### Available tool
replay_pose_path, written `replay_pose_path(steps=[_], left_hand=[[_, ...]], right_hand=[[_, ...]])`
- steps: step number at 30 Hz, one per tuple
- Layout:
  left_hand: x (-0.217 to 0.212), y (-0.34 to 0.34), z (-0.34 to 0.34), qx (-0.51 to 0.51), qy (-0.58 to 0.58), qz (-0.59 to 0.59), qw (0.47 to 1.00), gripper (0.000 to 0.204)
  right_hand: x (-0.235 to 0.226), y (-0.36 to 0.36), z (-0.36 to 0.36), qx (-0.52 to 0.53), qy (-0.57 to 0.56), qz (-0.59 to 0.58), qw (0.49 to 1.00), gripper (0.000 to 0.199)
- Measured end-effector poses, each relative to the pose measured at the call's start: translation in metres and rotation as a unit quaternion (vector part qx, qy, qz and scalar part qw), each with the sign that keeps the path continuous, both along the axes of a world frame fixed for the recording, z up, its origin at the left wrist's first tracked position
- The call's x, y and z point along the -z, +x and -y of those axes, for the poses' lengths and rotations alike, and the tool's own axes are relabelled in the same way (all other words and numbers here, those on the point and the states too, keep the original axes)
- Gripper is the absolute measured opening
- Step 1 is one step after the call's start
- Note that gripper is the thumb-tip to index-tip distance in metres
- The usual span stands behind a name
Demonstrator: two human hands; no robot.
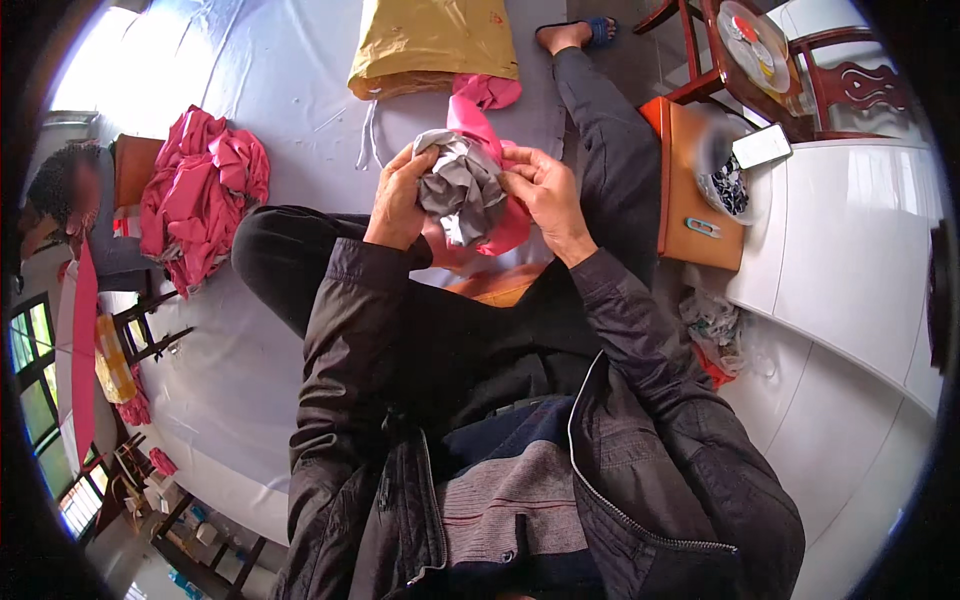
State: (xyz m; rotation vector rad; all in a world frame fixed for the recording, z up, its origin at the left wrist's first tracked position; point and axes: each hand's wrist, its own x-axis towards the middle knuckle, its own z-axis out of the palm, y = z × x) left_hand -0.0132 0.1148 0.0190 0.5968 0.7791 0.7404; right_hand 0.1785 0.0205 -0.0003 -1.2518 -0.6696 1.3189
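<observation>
Upper-left glare, bowed edges

Yellow bag [435, 40] — cut off above, pink cloth [473, 122] — partly hidden

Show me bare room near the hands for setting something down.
Bare grey sheet lies between the pink pile and yellow bag, and below that pile, left of the left sleeve. Crowded: between left hand and right hand, with bunched cloth, and around the clear container by the brown box.
</observation>
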Motion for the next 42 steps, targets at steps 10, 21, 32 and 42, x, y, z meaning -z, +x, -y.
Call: replay_pose_path(steps=[10,21,32,42], left_hand=[[0.010,0.002,0.002,-0.028,-0.039,-0.003,0.999,0.022],[0.007,0.010,0.015,-0.008,-0.036,0.011,0.999,0.021],[0.007,0.003,0.006,0.009,-0.052,-0.059,0.997,0.022],[0.011,0.008,0.008,0.027,-0.023,-0.022,0.999,0.027]], right_hand=[[-0.003,-0.001,0.002,0.119,-0.058,-0.225,0.965,0.029],[0.026,-0.001,0.035,0.000,-0.236,-0.346,0.908,0.034],[-0.013,0.004,0.036,-0.156,-0.116,-0.263,0.945,0.048],[-0.028,0.008,0.025,-0.064,-0.053,-0.193,0.978,0.046]])
